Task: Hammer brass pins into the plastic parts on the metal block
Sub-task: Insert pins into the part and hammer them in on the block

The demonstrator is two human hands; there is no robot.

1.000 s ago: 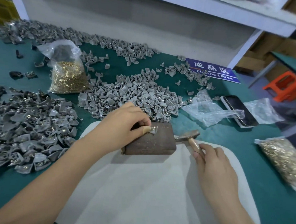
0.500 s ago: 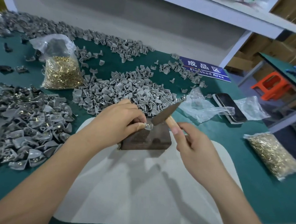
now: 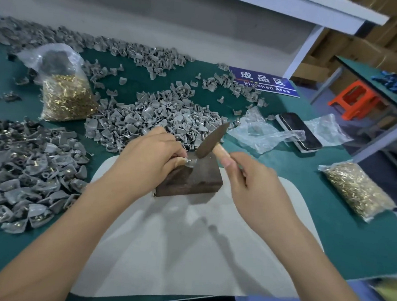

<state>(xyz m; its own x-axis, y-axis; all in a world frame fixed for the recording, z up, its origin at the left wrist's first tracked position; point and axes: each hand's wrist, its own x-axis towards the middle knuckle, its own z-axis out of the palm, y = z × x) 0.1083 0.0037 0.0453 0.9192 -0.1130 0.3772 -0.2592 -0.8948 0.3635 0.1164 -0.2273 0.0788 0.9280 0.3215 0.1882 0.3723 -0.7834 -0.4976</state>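
Head view shows a small grey plastic part (image 3: 190, 162) sitting on the top face of the metal block (image 3: 192, 181), near its far left corner, with something shiny on it that is probably a brass pin, though it is too small to be sure. The left hand (image 3: 146, 158) curls over that corner and pinches the part between thumb and fingertips, most likely to keep it from skipping under a blow. The right hand (image 3: 256, 188) grips the wooden handle of a small hammer (image 3: 210, 141) close to the head, a short hold that suits light, well-aimed taps; the dark head slants down with its lower end just beside the part. The block rests on a pale mat (image 3: 187, 253), which likely deadens the strikes and spares the green tabletop (image 3: 349, 238). Supplies lie within reach: a heap of bare grey parts (image 3: 148, 117) just behind the block, a bag of brass pins (image 3: 65, 97) to the far left, and a second bag (image 3: 356, 189) to the right. Parts showing brass glints (image 3: 26, 171) are piled on the left, seemingly the finished ones.
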